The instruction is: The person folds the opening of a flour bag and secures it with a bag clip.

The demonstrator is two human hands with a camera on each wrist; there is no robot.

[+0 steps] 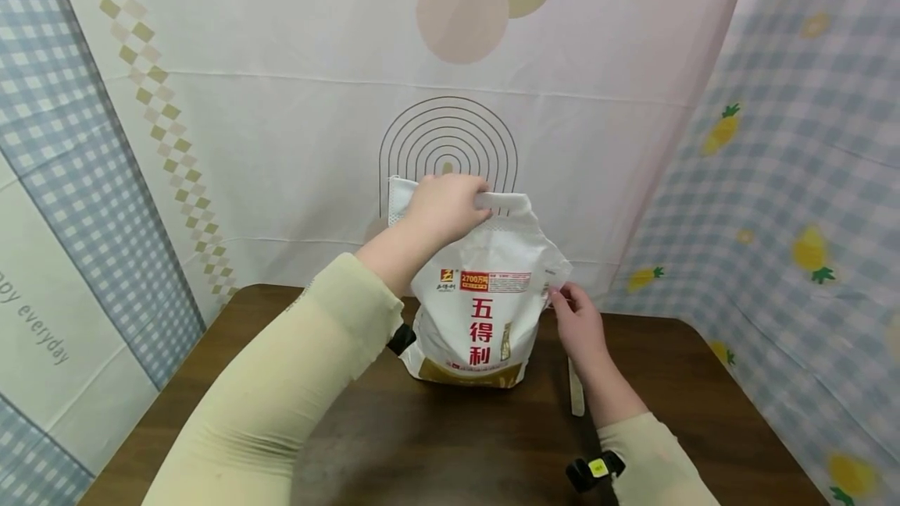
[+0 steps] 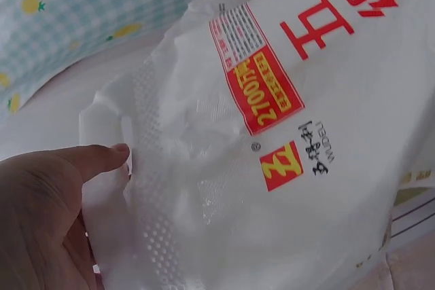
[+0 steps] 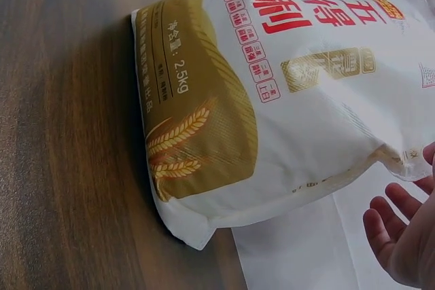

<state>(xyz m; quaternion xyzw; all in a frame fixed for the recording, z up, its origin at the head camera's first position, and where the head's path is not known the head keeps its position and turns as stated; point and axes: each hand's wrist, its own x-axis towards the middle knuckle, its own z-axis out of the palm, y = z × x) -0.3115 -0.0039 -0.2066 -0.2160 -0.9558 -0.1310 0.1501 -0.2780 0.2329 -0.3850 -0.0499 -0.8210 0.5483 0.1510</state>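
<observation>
A white flour bag (image 1: 481,295) with red lettering and a gold wheat-printed base stands upright on the table, marked 2.5kg in the right wrist view. My left hand (image 1: 450,205) grips its top edge at the cut-out handle; in the left wrist view the thumb of that hand (image 2: 51,202) reaches into the slot. At the bag's right edge, my right hand (image 1: 580,326) pinches the side between thumb and finger. The other fingers of the right hand (image 3: 404,232) curl loosely beside the bag in the right wrist view.
A narrow pale strip (image 1: 576,393) shows beside the right forearm; its kind is unclear. The dark wooden table (image 1: 394,443) ends at a white patterned cloth (image 1: 295,147) behind the bag. Checked cloth with pineapples (image 1: 780,201) hangs at the right.
</observation>
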